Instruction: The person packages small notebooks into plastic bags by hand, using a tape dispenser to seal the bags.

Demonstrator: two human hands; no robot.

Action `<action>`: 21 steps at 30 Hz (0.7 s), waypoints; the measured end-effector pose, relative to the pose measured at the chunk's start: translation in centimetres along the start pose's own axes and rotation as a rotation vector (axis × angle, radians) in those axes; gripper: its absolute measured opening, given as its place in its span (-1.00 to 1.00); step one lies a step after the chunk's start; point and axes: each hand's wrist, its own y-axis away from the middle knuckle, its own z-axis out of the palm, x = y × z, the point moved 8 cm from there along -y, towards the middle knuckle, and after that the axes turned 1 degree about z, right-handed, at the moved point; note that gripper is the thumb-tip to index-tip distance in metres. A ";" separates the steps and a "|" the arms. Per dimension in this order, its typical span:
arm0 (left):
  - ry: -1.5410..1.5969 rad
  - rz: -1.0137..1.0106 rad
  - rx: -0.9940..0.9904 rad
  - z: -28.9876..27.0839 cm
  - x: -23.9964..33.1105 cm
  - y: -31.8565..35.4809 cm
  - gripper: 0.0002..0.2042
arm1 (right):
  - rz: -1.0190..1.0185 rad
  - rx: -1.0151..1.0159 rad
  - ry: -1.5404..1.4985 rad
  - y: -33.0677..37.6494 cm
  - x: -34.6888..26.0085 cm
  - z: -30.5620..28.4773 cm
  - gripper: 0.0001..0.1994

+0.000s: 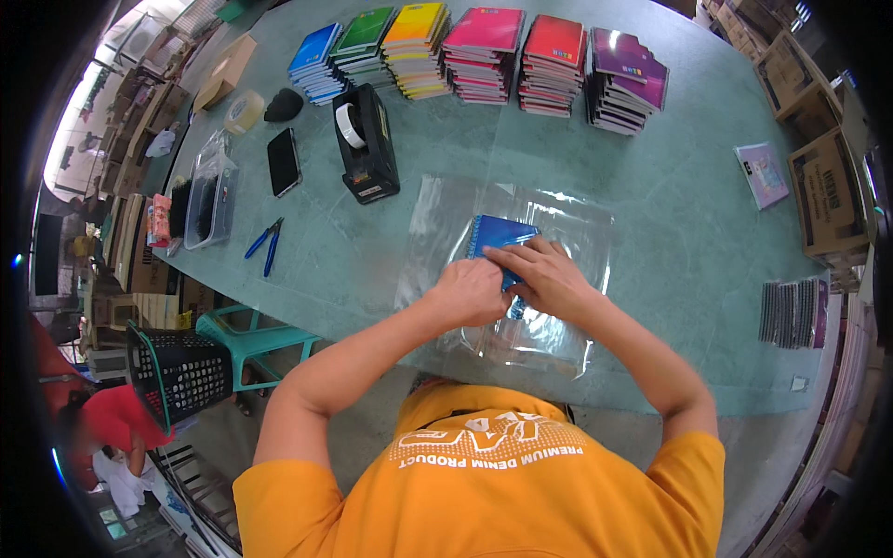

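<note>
A small blue spiral notebook (503,231) lies on a sheet of clear plastic film (437,219) on the green table, close in front of me. My left hand (471,290) has its fingers curled at the notebook's near left side, gripping there; its fingertips are partly hidden. Across the notebook's cover my right hand (551,275) lies with fingers stretched out and apart, its thumb down by the near edge. Both hands nearly touch each other. Much of the cover is hidden beneath them.
Stacks of coloured notebooks (483,33) line the far side. To the left are a black tape dispenser (377,153), a phone (284,162), blue-handled pliers (267,246) and a plastic box (223,209). A notebook pack (793,314) sits right. A person (116,418) is at lower left.
</note>
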 end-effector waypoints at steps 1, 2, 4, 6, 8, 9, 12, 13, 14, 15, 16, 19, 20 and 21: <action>0.011 -0.032 -0.025 -0.1 -0.3 0.2 -0.68 | 0.008 -0.002 0.009 0.2 0.1 0.2 -0.41; 0.194 -0.013 -0.035 -0.1 -1.0 0.3 -0.67 | 0.016 -0.006 0.017 0.5 0.3 0.3 -0.47; 0.538 0.021 -0.029 -2.3 -4.0 1.0 -0.67 | 0.021 0.016 0.017 0.3 0.2 -0.1 -0.57; 0.480 0.019 0.608 -6.9 -11.3 1.6 -0.62 | 0.027 0.035 -0.006 0.4 -0.2 -0.3 -0.68; 0.396 -0.155 1.182 -9.7 -20.1 4.4 -0.64 | 0.080 0.052 -0.057 -0.2 -0.5 -0.3 -0.74; 0.397 -0.346 1.366 -9.9 -23.9 5.4 -0.67 | 0.115 0.060 -0.081 -0.5 -0.5 -0.3 -0.77; 1.195 -0.602 0.953 -7.6 -27.2 1.9 -0.70 | 0.230 0.113 -0.023 -1.4 0.2 0.1 -0.83; 1.105 -0.578 0.979 -8.3 -27.5 1.8 -0.70 | 0.259 0.117 -0.002 -1.8 -0.1 0.4 -0.83; 1.012 -0.556 1.003 -9.0 -27.5 1.7 -0.70 | 0.286 0.120 0.018 -2.1 -0.3 0.6 -0.84; 0.923 -0.531 1.020 -9.2 -27.4 1.5 -0.69 | 0.282 0.124 0.043 -2.2 -0.6 0.6 -0.84; 0.907 -0.444 1.094 -10.1 -25.7 1.8 -0.70 | 0.292 0.131 0.071 -2.0 -0.5 0.4 -0.84; 1.408 -0.268 1.031 -8.3 -21.4 3.6 -0.75 | 0.313 0.143 0.169 -1.1 -0.4 0.1 -0.74; 1.461 -0.325 0.972 -6.5 -21.7 3.1 -0.75 | 0.316 0.146 0.202 -0.9 -0.3 0.0 -0.68; 1.501 -0.387 0.922 -4.3 -22.7 3.1 -0.75 | 0.333 0.158 0.211 -1.0 -0.6 -0.2 -0.58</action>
